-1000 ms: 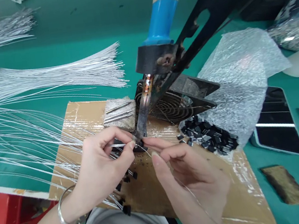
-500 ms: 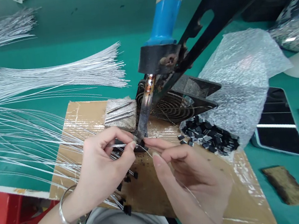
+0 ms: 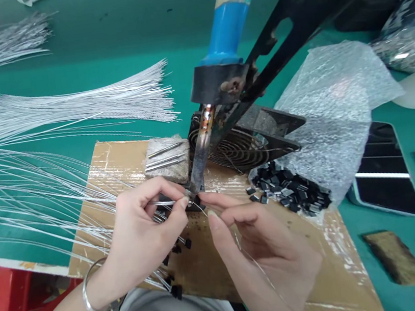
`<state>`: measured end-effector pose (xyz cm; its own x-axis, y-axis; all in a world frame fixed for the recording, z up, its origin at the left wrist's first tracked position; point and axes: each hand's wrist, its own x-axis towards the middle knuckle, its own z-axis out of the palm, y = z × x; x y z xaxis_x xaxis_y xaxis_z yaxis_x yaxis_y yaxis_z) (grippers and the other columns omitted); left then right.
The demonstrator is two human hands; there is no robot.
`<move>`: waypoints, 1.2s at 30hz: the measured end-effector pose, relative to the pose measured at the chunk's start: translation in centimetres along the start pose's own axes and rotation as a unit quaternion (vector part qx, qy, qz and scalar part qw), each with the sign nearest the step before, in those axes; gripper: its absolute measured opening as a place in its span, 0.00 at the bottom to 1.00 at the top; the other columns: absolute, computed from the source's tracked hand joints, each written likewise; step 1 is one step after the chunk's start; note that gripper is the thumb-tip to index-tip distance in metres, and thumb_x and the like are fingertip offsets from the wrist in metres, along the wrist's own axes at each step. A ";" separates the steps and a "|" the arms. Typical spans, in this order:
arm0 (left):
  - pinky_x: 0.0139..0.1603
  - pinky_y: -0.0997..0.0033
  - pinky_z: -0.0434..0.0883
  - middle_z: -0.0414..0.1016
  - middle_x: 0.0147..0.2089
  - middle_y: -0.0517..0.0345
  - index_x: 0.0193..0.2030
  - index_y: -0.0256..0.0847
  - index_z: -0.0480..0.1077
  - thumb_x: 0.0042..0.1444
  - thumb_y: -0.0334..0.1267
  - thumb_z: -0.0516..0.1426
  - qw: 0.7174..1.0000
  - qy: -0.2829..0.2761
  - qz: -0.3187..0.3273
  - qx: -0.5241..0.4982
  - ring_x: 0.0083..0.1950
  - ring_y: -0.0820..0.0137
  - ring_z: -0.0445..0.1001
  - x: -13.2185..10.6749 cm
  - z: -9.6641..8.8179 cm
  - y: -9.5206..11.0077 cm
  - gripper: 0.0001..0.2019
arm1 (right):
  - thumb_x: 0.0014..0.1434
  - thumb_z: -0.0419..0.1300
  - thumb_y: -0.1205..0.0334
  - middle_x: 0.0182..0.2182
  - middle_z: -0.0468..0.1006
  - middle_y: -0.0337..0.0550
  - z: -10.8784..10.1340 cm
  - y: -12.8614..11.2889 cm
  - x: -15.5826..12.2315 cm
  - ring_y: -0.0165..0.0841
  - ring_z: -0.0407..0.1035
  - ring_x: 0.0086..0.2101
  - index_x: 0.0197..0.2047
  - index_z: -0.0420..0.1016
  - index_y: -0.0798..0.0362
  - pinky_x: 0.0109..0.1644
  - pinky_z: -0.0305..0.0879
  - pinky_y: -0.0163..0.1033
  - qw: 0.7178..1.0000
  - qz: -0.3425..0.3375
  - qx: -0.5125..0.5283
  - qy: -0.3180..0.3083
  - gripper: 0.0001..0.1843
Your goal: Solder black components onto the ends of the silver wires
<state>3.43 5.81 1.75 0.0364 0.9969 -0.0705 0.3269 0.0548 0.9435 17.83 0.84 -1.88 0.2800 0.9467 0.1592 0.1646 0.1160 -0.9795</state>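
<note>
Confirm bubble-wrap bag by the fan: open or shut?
Open. The bubble-wrap bag lies on its side, mouth toward the cardboard, with small black parts spilling out of it.

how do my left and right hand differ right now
The left hand wears a bracelet; the right hand shows none. The left hand pinches a white wire; the right hand pinches a thin bare wire trailing over its palm. Both meet at the soldering iron tip.
</note>
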 end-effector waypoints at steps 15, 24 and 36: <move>0.38 0.75 0.75 0.82 0.33 0.59 0.29 0.40 0.76 0.54 0.26 0.61 1.000 -0.002 -0.011 -0.013 0.36 0.71 0.80 0.1 0.2 0.0 0.06 | 0.65 0.67 0.67 0.44 0.89 0.42 0.2 -0.3 0.1 0.37 0.84 0.45 0.32 0.75 0.49 0.50 0.78 0.40 1.000 0.013 -0.011 0.013 0.09; 0.36 0.75 0.74 0.82 0.33 0.59 0.30 0.40 0.76 0.55 0.25 0.61 1.000 -0.009 0.002 -0.003 0.36 0.71 0.79 0.1 0.1 0.0 0.07 | 0.63 0.68 0.68 0.43 0.89 0.43 0.3 -0.5 0.1 0.38 0.85 0.46 0.33 0.76 0.48 0.49 0.79 0.39 1.000 0.008 -0.009 0.020 0.09; 0.37 0.75 0.75 0.82 0.33 0.58 0.29 0.40 0.76 0.55 0.25 0.61 1.000 -0.009 -0.001 -0.009 0.36 0.71 0.79 0.1 0.0 -0.1 0.07 | 0.64 0.68 0.66 0.45 0.89 0.45 0.2 -0.3 -0.1 0.39 0.84 0.47 0.33 0.76 0.47 0.52 0.79 0.42 1.000 0.019 -0.013 0.008 0.08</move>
<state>3.43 5.92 1.68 0.0521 0.9956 -0.0782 0.3090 0.0584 0.9493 17.53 0.82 -1.58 0.3012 0.9455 0.1234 0.1787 0.0711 -0.9813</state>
